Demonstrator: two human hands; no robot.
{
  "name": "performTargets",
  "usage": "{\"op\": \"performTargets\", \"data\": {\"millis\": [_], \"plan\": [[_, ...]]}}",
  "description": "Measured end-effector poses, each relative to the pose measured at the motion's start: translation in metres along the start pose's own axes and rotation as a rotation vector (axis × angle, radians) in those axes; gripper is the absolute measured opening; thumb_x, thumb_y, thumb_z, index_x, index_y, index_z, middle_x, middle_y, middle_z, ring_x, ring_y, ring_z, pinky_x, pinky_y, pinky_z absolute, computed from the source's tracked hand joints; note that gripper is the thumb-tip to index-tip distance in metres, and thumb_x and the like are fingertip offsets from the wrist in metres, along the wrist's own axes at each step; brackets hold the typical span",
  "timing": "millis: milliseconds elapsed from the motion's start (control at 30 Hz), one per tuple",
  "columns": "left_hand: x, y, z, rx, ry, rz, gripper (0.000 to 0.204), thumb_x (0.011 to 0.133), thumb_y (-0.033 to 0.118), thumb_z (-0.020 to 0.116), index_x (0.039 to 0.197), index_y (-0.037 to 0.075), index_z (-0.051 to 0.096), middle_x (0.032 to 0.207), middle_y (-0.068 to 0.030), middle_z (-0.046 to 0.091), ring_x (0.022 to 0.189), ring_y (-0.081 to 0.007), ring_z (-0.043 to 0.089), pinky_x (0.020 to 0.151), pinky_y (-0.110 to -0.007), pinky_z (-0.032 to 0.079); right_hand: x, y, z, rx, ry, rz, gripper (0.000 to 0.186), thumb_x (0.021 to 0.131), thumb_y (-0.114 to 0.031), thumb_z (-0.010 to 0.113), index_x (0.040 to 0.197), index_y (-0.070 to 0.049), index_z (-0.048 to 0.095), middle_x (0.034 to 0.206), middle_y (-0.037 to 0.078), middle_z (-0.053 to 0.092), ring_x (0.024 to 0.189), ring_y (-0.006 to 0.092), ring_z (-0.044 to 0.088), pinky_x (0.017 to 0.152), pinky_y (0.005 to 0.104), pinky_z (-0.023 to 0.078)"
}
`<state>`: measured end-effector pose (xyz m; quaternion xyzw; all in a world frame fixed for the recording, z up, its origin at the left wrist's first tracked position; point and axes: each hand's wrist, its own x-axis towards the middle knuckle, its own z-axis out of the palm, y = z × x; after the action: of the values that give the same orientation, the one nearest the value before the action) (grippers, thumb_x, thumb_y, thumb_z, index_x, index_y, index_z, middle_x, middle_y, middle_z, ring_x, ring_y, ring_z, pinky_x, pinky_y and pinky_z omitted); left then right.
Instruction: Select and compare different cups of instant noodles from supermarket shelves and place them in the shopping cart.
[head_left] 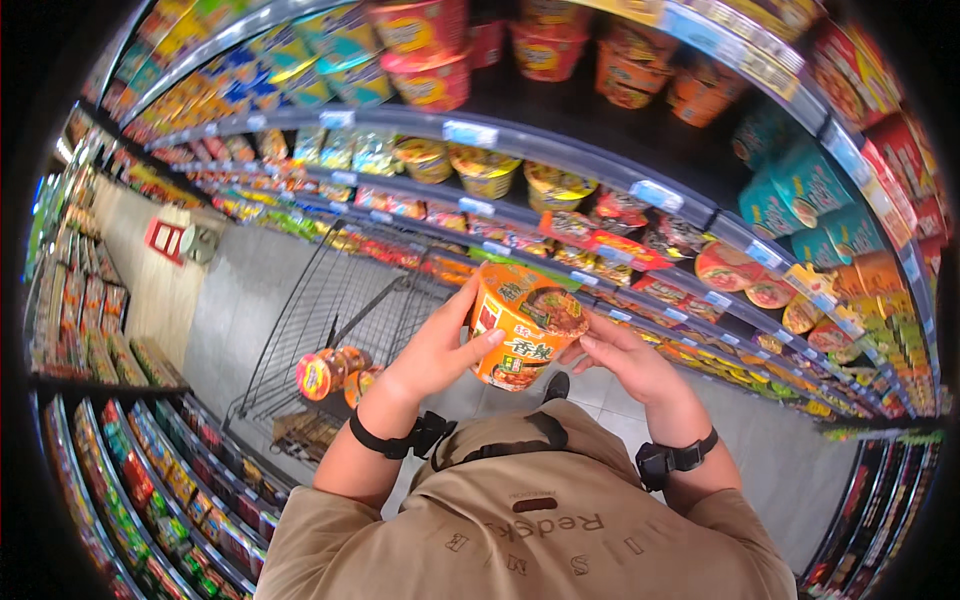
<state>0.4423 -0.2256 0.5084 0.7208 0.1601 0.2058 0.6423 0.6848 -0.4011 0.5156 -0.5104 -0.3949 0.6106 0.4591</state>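
Note:
An orange instant noodle cup (515, 345) is held tilted in front of my chest, its printed side facing up toward me. My left hand (447, 340) wraps its left side, with the thumb lying across the front. On the other side, the fingers of my right hand (622, 352) are bent against the cup's right edge; part of them is hidden. Black straps with small dark devices circle both wrists. To the left stands a wire shopping cart (275, 375) with several round noodle cups (318, 377) in it.
Shelves run across the front; a shelf edge (560, 150) with price labels curves above the cup. Yellow noodle bowls (483, 170) and teal packs (805, 190) fill them. More shelving (160, 480) stands at the lower left. A red stool (166, 241) sits on the floor beyond the cart.

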Motion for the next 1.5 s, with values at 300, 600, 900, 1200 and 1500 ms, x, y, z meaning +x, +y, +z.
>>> {"op": "performTargets", "data": {"millis": [300,600,900,1200,1500], "plan": [[0.136,0.030,0.083,0.245,0.018,0.237,0.084,0.091,0.028,0.076,0.156,-0.005,0.034,0.150,-0.0267,0.049,0.139,-0.0357,0.050,0.115,-0.042,0.040,-0.061,-0.024,-0.107,0.253,0.191,-0.402,0.082,0.099,-0.008,0.059,0.166,-0.003,0.012,0.165,0.015,0.029,0.148,0.0309,0.038,0.117,0.0475,0.037],[0.249,0.051,0.105,0.162,-0.080,0.411,0.082,0.094,0.022,0.070,0.158,-0.006,0.027,0.153,-0.0256,0.044,0.144,-0.0351,0.045,0.117,-0.043,0.037,-0.052,-0.075,-0.141,0.283,0.427,-0.675,0.094,0.089,-0.017,0.065,0.165,-0.001,0.012,0.169,0.017,0.018,0.157,0.0358,0.021,0.124,0.0533,0.024],[0.331,0.046,0.087,0.211,-0.269,0.430,0.077,0.102,0.031,0.063,0.159,-0.005,0.025,0.158,-0.0278,0.038,0.149,-0.0404,0.036,0.122,-0.044,0.029,-0.013,-0.084,-0.157,0.189,0.606,-0.727,0.092,0.089,-0.007,0.060,0.166,-0.004,0.010,0.172,0.015,0.008,0.159,0.0365,0.010,0.126,0.0546,0.017],[0.357,0.028,0.083,0.285,-0.404,0.324,0.062,0.097,0.007,0.063,0.150,-0.005,0.035,0.149,-0.0234,0.045,0.145,-0.0349,0.040,0.122,-0.045,0.030,0.012,-0.087,-0.165,0.153,0.769,-0.707,0.093,0.085,-0.013,0.064,0.164,-0.003,0.016,0.171,0.016,0.014,0.159,0.0378,0.012,0.127,0.0564,0.015],[0.360,0.027,0.089,0.267,-0.374,0.262,0.062,0.095,-0.002,0.058,0.151,-0.004,0.033,0.147,-0.0212,0.047,0.143,-0.0302,0.045,0.121,-0.042,0.032,0.004,-0.078,-0.180,0.201,0.624,-0.721,0.090,0.088,0.001,0.057,0.165,-0.004,0.011,0.172,0.015,0.012,0.160,0.0321,0.009,0.128,0.0510,0.012]]}}
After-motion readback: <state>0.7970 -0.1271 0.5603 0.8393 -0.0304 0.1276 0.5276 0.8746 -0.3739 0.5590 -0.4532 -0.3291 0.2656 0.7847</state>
